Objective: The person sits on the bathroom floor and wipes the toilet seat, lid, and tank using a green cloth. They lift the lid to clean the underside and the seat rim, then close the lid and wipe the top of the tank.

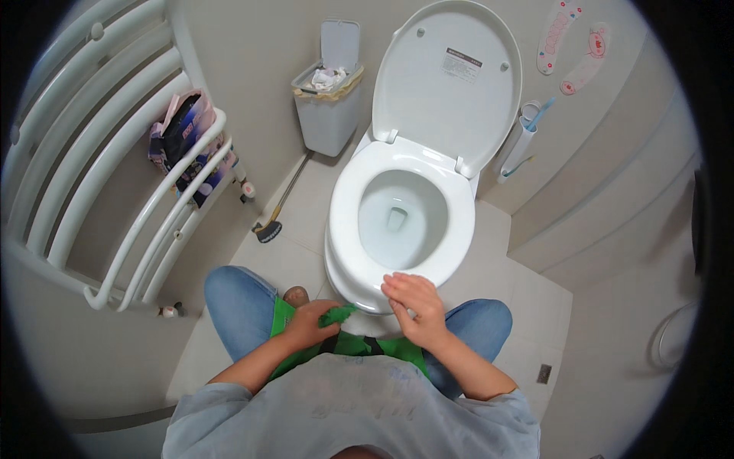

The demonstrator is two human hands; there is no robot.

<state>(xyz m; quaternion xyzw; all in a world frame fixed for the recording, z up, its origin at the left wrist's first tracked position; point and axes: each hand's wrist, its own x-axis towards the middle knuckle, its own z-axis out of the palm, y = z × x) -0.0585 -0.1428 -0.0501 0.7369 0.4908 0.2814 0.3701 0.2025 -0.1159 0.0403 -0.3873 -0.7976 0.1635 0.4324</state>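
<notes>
In front of me stands a white toilet; its seat (pixel 344 212) is down and its lid (pixel 441 86) is up against the back. My left hand (pixel 309 324), low over my lap, grips a bunched green cloth (pixel 338 314). My right hand (pixel 417 304) is at the front of the seat, fingers stretched out side by side and thumb a little apart. I see nothing held in it, though its underside is hidden, and I cannot tell whether it touches the seat. Water lies in the toilet bowl (pixel 398 224).
A white towel rack (pixel 129 252) holding soft packages (pixel 186 143) juts from the left wall. Behind it stand a bin (pixel 330 120) with waste and a toilet brush (pixel 268 229) on the floor. Right of the toilet is a wall holder (pixel 516 149) with brushes. A drain (pixel 544 374) lies at right.
</notes>
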